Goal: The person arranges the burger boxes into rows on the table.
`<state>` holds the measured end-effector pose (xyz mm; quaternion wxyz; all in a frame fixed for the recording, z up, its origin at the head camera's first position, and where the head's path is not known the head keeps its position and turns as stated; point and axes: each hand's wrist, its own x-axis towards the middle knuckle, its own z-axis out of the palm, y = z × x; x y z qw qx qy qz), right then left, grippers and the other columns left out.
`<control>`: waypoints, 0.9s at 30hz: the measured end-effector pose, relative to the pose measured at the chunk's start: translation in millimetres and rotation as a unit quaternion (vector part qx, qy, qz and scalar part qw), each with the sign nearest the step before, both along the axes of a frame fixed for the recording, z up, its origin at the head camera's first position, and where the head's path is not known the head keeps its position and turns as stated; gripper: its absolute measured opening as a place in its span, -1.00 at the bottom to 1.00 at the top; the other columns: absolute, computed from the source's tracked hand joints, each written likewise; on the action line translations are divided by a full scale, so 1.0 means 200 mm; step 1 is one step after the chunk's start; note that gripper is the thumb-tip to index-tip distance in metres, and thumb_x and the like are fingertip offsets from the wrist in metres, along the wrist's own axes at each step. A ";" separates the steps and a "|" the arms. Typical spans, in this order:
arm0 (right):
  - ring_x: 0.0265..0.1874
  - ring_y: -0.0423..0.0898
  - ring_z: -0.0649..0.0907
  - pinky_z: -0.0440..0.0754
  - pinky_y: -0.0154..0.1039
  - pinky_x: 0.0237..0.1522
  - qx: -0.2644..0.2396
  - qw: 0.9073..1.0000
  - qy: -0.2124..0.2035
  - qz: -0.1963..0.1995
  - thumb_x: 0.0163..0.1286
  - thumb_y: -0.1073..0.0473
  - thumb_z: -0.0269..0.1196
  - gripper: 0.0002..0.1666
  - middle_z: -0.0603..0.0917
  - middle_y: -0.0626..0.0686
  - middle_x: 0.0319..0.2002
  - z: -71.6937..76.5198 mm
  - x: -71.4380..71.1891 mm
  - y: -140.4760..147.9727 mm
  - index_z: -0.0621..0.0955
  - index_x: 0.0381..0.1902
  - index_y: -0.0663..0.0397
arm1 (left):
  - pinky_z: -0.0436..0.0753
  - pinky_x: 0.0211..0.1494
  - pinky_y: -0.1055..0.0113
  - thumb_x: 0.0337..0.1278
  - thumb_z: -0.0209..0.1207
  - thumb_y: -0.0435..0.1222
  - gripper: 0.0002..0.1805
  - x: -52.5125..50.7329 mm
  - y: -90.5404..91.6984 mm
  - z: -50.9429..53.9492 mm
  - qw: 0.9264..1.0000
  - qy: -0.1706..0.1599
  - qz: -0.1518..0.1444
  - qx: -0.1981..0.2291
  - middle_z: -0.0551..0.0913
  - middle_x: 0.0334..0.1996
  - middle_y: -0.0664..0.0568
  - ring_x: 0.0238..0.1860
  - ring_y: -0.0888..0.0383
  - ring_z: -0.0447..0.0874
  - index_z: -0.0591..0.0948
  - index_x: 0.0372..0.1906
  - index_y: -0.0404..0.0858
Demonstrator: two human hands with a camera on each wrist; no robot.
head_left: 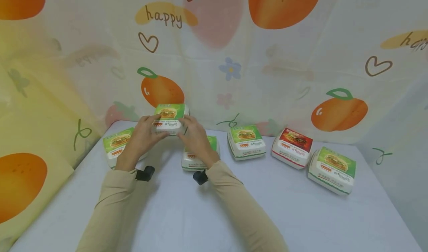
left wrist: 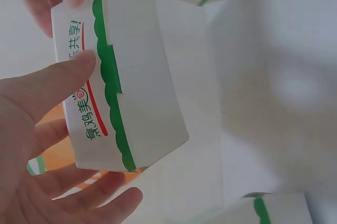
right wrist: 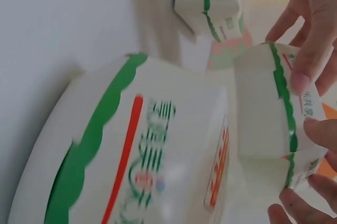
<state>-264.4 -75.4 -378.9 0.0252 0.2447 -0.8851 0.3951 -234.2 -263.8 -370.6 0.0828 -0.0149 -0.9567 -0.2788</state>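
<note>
Probably light, crushable card, so best to grip the green burger box point(head_left: 171, 120) gently by its sides, as held now between left hand point(head_left: 143, 134) and right hand point(head_left: 196, 135) above the table point(head_left: 177, 211).

Head view: from your head, facing forward and down, widest; bench point(head_left: 267, 203) and printed backdrop point(head_left: 281, 51) both included. Left wrist view: close, turned sideways, beside your left fingers point(left wrist: 122, 204). Right wrist view: likewise sideways, a second burger box point(right wrist: 142, 155) nearest the lens. Shared by all three: your raised burger box point(head_left: 172, 115).
</note>
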 end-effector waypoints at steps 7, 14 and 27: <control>0.45 -0.01 0.39 0.40 -0.11 0.44 -0.016 1.000 0.023 -0.007 0.37 0.14 0.32 -0.42 0.38 0.05 0.45 0.02 0.00 0.07 0.50 0.33 0.01 | 0.35 0.36 -0.33 0.19 0.33 -0.12 -0.19 0.02 0.05 0.03 1.000 0.020 -0.004 -0.001 0.30 0.37 -0.43 0.34 -0.39 0.32 0.29 0.46 -0.33; 0.45 0.00 0.38 0.41 -0.09 0.44 -0.044 0.998 0.033 -0.003 0.37 0.13 0.32 -0.42 0.40 0.05 0.43 0.04 0.03 0.16 0.51 0.33 0.03 | 0.45 0.28 -0.30 0.21 0.33 -0.13 -0.20 0.06 0.13 0.06 0.999 0.034 -0.013 0.015 0.27 0.38 -0.42 0.28 -0.39 0.39 0.28 0.47 -0.30; 0.32 0.04 0.51 0.67 -0.09 0.15 -0.089 0.993 0.078 0.015 0.34 0.15 0.34 -0.45 0.46 0.13 0.37 0.07 0.10 0.32 0.55 0.28 0.12 | 0.56 0.21 -0.23 0.20 0.34 -0.18 -0.24 0.14 0.24 0.10 0.996 0.074 -0.035 0.019 0.31 0.33 -0.38 0.18 -0.37 0.51 0.33 0.44 -0.28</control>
